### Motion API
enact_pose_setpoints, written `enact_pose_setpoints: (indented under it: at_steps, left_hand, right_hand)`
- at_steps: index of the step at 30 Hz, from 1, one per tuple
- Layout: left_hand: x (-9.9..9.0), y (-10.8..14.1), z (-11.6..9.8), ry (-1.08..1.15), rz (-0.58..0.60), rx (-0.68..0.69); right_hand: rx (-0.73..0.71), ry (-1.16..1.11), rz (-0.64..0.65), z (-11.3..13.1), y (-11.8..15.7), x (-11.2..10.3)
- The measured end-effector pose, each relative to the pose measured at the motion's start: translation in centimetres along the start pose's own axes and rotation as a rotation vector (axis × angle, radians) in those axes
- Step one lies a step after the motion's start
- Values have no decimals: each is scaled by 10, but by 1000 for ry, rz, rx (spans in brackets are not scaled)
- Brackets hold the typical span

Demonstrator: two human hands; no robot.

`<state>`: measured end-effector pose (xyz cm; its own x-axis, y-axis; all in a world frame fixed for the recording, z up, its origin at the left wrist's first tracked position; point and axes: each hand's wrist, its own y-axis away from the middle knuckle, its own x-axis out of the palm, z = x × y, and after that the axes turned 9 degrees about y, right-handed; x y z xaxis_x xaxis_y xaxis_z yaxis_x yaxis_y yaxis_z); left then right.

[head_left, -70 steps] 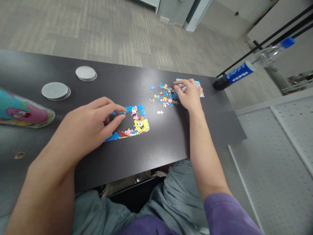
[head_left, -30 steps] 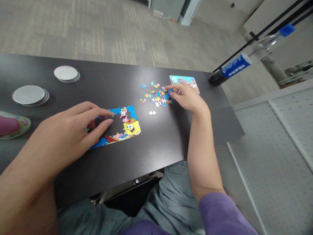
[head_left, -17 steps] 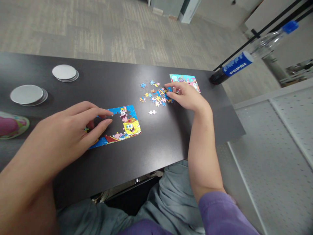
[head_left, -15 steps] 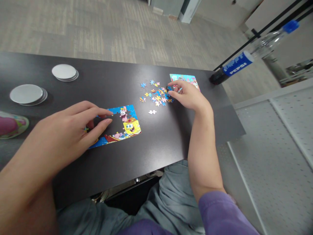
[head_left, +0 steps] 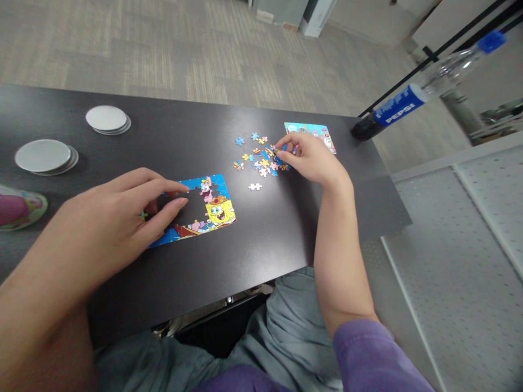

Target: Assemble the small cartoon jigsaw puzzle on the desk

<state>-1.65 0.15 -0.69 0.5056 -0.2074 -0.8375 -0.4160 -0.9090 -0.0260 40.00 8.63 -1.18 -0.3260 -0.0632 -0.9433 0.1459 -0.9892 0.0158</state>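
A partly assembled jigsaw puzzle (head_left: 220,209) with cartoon figures lies on the dark table, its frame joined around an open middle. My left hand (head_left: 122,209) rests over the puzzle's left part and hides it. Its thumb and index finger are spread apart with nothing seen between them. Farther right is a heap of loose puzzle pieces (head_left: 265,163). At the heap's right side, my right hand (head_left: 308,155) has thumb and index fingertips close together around what looks like a small puzzle piece, mostly hidden. One pale piece (head_left: 255,187) lies apart, nearer me.
Behind my right hand lies a colourful picture card (head_left: 329,140). A Pepsi bottle (head_left: 398,109) stands at the table's right end. Two stacks of white discs (head_left: 106,118) (head_left: 43,156) and a colourful container (head_left: 18,208) are on the left. The table's front edge is near my lap.
My right hand has shifted slightly left over the loose pieces, and its thumb and index fingertips have drawn closer together. My left hand and the puzzle stay in place.
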Motion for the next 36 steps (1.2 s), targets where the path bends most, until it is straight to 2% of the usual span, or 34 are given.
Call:
enact_pose_setpoints:
  at_steps: [5, 11, 18, 23, 29, 33, 36]
  left_hand:
    - [-1, 1, -1, -2, 2, -10]
    - [-2, -2, -4, 45, 32, -17]
    - [-3, -3, -12, 43, 5, -31]
    - [-3, -4, -13, 38, -12, -26]
    - [-3, -3, -13, 26, -1, -17]
    - [-3, -1, -16, 12, -10, 2]
    - [-4, 0, -20, 15, 1, 6]
  right_hand:
    - [-99, 12, 52, 15, -4, 6]
    - [-39, -29, 48, 16, -4, 8]
    - [-47, -179, 81, 29, 2, 3]
    - [-159, -310, 109, 56, 8, -1]
    - [-365, -515, 239, 103, 18, 2]
    - [-341, -633, 266, 114, 16, 15]
    - [-295, -615, 319, 112, 13, 24]
